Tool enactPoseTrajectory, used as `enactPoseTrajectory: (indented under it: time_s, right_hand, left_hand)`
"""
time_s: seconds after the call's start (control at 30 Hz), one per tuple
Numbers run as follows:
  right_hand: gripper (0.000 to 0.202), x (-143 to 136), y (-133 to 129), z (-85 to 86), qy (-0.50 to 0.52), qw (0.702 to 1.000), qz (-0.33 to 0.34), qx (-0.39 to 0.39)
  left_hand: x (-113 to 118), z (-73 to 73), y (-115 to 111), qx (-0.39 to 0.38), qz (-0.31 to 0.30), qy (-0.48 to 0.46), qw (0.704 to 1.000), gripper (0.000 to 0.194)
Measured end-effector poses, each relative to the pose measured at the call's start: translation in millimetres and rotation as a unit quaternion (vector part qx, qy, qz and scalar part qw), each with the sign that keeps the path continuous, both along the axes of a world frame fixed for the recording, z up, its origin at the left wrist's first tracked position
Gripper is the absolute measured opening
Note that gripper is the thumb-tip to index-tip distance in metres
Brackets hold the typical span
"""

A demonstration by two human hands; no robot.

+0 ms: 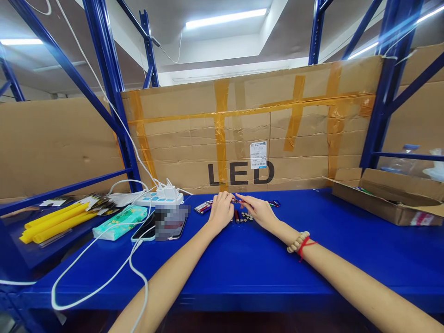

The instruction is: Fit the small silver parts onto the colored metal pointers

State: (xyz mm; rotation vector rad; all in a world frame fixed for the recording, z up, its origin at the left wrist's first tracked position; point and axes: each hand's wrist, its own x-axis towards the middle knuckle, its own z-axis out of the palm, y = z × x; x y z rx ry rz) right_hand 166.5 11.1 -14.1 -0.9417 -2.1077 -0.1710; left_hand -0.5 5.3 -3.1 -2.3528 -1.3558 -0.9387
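A slim, shiny red tube [237, 201] lies between my two hands; it is small and partly covered by fingers. My left hand [221, 212] is closed, its fingers curled at the tube's left end. My right hand [259, 212] pinches the other end. Just below, on the blue tabletop, are two or so dark red tubes with silver ends [237, 216] and several small round silvery pieces [247, 216] like button cells. More metallic tubes [204, 207] rest left of my left hand. Coloured shiny tubes [274, 203] lie beyond my right hand.
A white power strip [161, 199] with plugs and cables stands left, by a green tissue pack [121, 222] and phones [144, 231]. Yellow tubes [57, 222] lie farther left. An open cardboard box [385, 203] sits right. Cardboard [187, 138] closes the back; a white cable [93, 303] loops in front.
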Motion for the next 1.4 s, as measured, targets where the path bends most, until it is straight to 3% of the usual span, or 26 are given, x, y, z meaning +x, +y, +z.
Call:
enactPoseTrajectory:
  time_s: [0.23, 0.4, 0.93, 1.2, 1.4]
  right_hand:
    - [0.036, -1, 1, -0.3, -0.017, 0.999, -0.017, -0.045]
    - [0.032, -3, -4, 4.3, 0.012, 0.996, -0.027, -0.08]
    - [0.029, -2, -3, 3.9, 0.026, 0.995, -0.016, -0.099]
    - [0.029, -2, -2, 3.9, 0.025, 0.994, -0.016, -0.103]
    - [0.029, -2, -3, 5.0, 0.02, 0.994, -0.023, -0.102]
  left_hand:
    - [-4, -0.7, 3, -0.057, 0.065, 0.032, 0.996, 0.028]
    - [-4, -0.6, 3, -0.097, 0.081, -0.012, 0.992, 0.02]
    - [-4, -13.9, 18, -0.211, -0.092, -0.128, 0.965, 0.019]
    - [-4, -13.5, 20, -0.199, -0.089, -0.16, 0.963, 0.019]
    - [-3, -14.1, 21, -0.22, -0.097, -0.224, 0.945, 0.021]
